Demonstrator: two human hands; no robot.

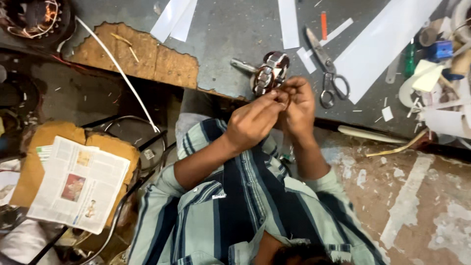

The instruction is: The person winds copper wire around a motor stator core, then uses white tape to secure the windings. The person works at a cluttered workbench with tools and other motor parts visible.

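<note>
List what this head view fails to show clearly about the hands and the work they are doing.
- Whatever the fingers pinch: too small, covered by the left hand and right hand.
- Near side of the wound motor part: hidden behind both hands.
- Round coil, top left: cut off by the frame edge.

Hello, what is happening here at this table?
A person in a striped shirt holds both hands together at the table edge. The left hand and right hand pinch something small beside a motor armature. Scissors and white paper strips lie nearby.
</note>
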